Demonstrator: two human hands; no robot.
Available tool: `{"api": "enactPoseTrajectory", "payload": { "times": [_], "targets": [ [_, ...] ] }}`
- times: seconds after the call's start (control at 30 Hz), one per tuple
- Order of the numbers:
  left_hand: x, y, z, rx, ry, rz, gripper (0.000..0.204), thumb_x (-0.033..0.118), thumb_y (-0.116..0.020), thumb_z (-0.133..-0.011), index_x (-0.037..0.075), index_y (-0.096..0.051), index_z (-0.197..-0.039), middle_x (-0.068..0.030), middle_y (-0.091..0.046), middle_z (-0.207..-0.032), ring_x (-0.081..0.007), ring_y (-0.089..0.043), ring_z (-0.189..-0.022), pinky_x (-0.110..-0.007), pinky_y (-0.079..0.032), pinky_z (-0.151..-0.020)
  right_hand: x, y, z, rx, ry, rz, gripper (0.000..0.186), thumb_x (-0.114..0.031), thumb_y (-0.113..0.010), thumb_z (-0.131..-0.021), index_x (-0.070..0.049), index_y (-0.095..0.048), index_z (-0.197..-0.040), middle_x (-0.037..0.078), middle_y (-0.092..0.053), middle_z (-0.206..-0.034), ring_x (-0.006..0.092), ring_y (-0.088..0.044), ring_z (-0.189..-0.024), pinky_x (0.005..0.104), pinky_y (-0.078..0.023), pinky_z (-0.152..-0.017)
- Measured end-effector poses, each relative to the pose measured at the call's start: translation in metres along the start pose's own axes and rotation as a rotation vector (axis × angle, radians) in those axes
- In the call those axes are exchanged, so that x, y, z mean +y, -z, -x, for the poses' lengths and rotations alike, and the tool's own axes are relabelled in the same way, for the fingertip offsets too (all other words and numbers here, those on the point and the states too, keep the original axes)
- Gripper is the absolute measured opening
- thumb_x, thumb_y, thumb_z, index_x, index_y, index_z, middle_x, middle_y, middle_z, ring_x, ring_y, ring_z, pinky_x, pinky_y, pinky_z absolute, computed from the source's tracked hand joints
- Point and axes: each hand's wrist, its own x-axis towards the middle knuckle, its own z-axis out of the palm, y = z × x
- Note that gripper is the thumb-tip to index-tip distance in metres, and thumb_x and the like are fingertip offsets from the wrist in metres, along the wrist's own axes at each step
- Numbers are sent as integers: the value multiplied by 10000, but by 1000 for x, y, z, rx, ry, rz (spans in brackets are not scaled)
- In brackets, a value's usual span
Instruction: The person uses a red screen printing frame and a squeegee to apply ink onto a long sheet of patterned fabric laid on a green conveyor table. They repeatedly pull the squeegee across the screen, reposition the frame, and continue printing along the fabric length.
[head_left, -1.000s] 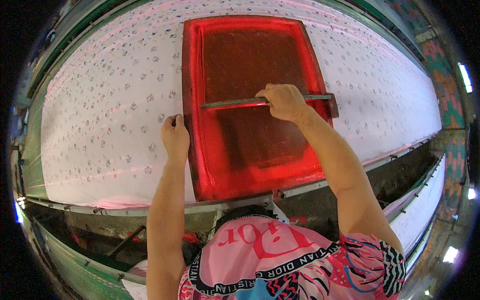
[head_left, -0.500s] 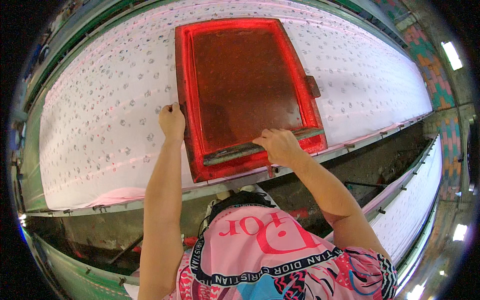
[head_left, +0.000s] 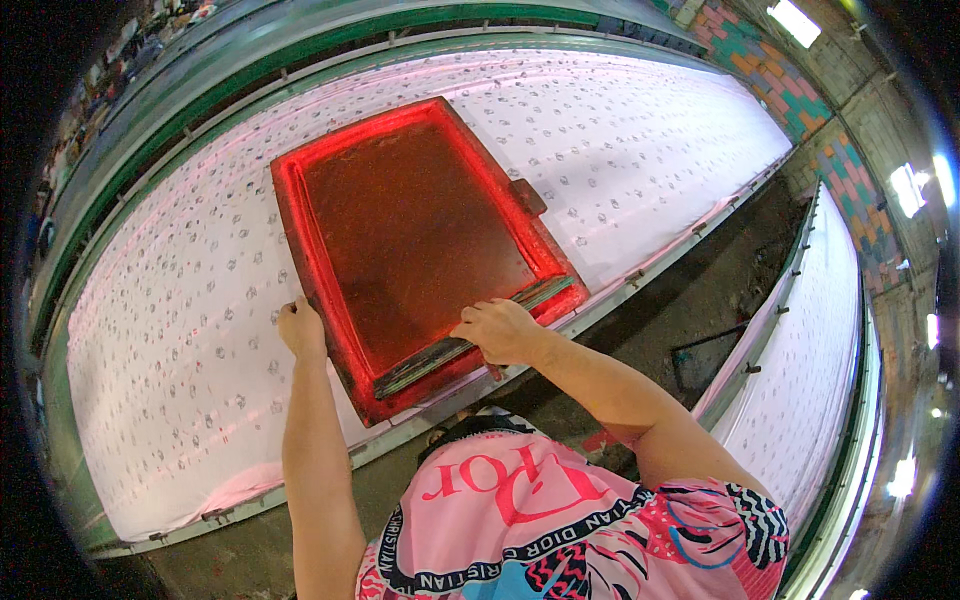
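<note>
At the near end of one red frame, the right hand grips one bar; the left hand curls at the left edge, its hold unclear. The frame lies close to the table's near edge on white cloth, with open room either side.

Red frame lies flat on printed cloth. Right hand grips the bar at the frame's 5 o'clock end. Left hand, curled, sits at the frame's 8 o'clock edge; contact unclear. Tab projects at 2 o'clock.
</note>
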Motion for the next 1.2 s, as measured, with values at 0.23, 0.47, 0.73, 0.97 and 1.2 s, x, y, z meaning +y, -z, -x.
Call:
{"api": "enactPoseTrajectory", "payload": {
  "times": [0.23,0.47,0.73,0.97,1.2],
  "targets": [
    [-10,-1,-3,28,-34,-21,487,338,-617,-1024,-112,-774,-1124,-326,-771,-1147,-487,-727,-1110,-532,-541,-1010,-2,3,-2,-9,-4,-14,372,-156,-781,-839,-168,-763,-1210,77,-721,-1120,297,-743,-1083,456,-595,-925],
    [-6,-2,1,64,-62,-87,497,346,-596,-1031,-115,-779,-1070,-350,-759,-1121,-505,-719,-1094,-550,-535,-998,1,8,0,-28,34,-27,362,-265,-801,-889,-154,-765,-1232,80,-714,-1127,297,-728,-1094,443,-589,-931],
    [-9,-9,-11,-17,-18,-168,517,333,-542,-1031,-129,-771,-1070,-384,-736,-1157,-560,-687,-1130,-577,-504,-1036,11,-8,29,117,159,-165,603,-487,-850,-839,-86,-752,-1278,141,-685,-1275,331,-638,-1252,528,-548,-1024],
    [9,-15,-5,-17,76,-391,595,403,-479,-1102,-111,-777,-1136,-393,-732,-1178,-561,-696,-1144,-576,-527,-1036,89,-8,54,167,240,-576,496,-405,-827,-914,-52,-754,-1255,156,-711,-1263,382,-641,-1251,509,-506,-1115],
    [11,-5,-2,104,64,-569,589,404,-465,-1104,-96,-776,-1133,-362,-745,-1172,-551,-700,-1128,-608,-518,-1035,210,6,65,542,-287,-580,468,-140,-837,-917,-47,-711,-1358,195,-670,-1380,416,-616,-1308,495,-513,-1128]
  ]
}}
